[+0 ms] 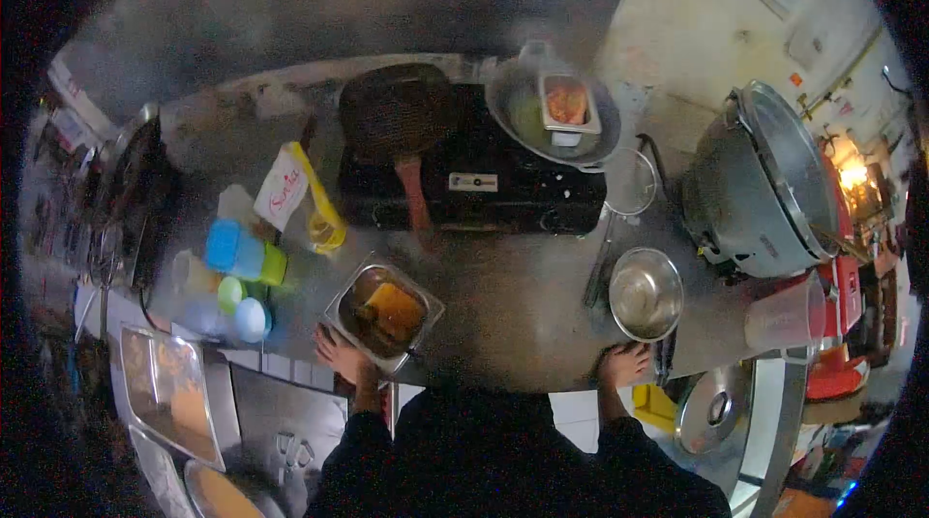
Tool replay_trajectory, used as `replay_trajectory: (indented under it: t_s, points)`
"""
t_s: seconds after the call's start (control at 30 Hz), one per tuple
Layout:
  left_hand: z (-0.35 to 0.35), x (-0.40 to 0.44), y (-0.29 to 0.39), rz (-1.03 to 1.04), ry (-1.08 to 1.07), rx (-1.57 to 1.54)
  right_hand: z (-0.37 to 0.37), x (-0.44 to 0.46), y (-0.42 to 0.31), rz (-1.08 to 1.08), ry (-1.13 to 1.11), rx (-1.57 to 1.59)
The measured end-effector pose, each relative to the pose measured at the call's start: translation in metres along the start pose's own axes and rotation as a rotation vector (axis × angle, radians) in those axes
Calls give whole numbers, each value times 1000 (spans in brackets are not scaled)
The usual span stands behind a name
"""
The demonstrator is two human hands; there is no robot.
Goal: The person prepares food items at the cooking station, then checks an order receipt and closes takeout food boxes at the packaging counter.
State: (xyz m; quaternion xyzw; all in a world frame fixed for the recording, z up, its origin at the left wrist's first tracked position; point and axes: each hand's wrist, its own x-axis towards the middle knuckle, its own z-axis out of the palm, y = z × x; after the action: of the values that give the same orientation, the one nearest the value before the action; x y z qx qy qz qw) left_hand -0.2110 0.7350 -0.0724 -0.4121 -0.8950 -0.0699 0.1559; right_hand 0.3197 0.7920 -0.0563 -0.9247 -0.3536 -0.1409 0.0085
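Note:
My left hand (341, 355) lies on the counter's front edge with its fingers apart, holding nothing. Close beside it stands a square steel pan (339, 310) with an orange-brown piece of food (395, 309) in dark liquid. On the right, my right hand (624, 363) rests on the same edge, fingers outstretched and nothing in them. Just above that hand sits a round steel bowl (646, 293). A dark-handled utensil (666, 358) lies next to my right hand; its full shape is hidden. Whether either hand touches the pan or bowl, I cannot tell.
A black stove (474, 213) carries a ridged grill pan (399, 111) and a wok (498, 102) with a small food container (566, 104). Right are a strainer (631, 181), a big pot (740, 194) and a clear jug (779, 317). Left are coloured cups (250, 252) and a yellow-white packet (287, 187).

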Motion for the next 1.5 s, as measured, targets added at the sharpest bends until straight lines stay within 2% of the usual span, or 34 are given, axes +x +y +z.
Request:
replay_trajectory:
  t_s: [0.13, 0.17, 0.27, 0.4, 0.47, 0.6, 0.7, 0.8, 0.9, 1.0, 1.1, 1.2, 1.3, 1.4, 1.5]
  points:
    - [-15, 4, 18, -192, -1, -190, -2, -3, 1, -31, 55, 48]
    - [-26, 5, 19, -168, -31, -185, -8, -4, -1, -34, 57, 77]
    - [-37, 3, 26, -132, 50, -202, -15, -3, -3, -26, 65, 115]
    - [-71, 15, 38, -199, -118, -155, -22, -1, -4, 14, -24, 133]
    - [-63, 11, 34, -186, -109, -152, -38, -1, -10, 27, -63, 101]
    - [-40, 6, 26, -142, -73, -91, -41, -2, -11, -12, 37, 143]
    - [-26, 4, 23, -115, -37, -35, -41, -1, -10, 27, -92, 106]
    - [-19, 2, 21, -113, 74, -76, -34, -1, -9, 16, -28, 106]
    - [5, -2, 8, -152, 26, -77, -19, -1, -5, -14, 31, 101]
    - [-2, -2, 10, -112, 49, -81, -22, -1, -5, 3, -30, 67]
    - [-12, 3, 11, -148, -54, -140, -30, -2, -8, -16, -7, 65]
    - [-21, 5, 17, -140, -22, -101, -49, -2, -16, 19, -53, 86]
    - [-19, 3, 16, -78, 28, -110, -20, -5, -10, 8, 76, -26]
    - [-15, 1, 16, -169, -19, -184, -23, 0, -8, 7, 44, 78]
    - [-7, 0, 12, -135, 25, -156, -58, -3, -21, 67, -72, 101]
